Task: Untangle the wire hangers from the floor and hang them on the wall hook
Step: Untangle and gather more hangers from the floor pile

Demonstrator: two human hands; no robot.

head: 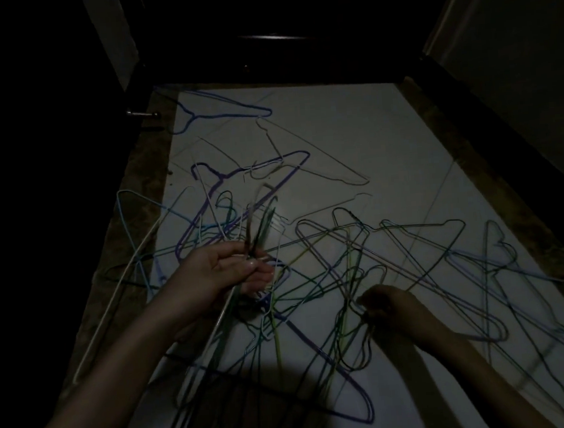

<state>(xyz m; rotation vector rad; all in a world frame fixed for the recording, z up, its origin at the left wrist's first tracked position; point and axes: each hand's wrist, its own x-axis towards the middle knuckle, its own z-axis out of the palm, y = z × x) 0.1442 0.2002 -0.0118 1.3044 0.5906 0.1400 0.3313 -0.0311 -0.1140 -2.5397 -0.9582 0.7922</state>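
Note:
Several thin wire hangers in blue, purple, green and white lie tangled in a pile on the pale floor. My left hand grips a bunch of hangers by their necks, lifted above the pile, hooks pointing up and blurred. Lower to the right, my right hand reaches down into the tangle and pinches a dark hanger wire. A blue hanger lies apart at the far left. No wall hook shows in this dim view.
The pale floor runs as a narrow strip between dark mottled borders. A dark door with a metal handle stands at the left, dark furniture at the far end and a wall on the right.

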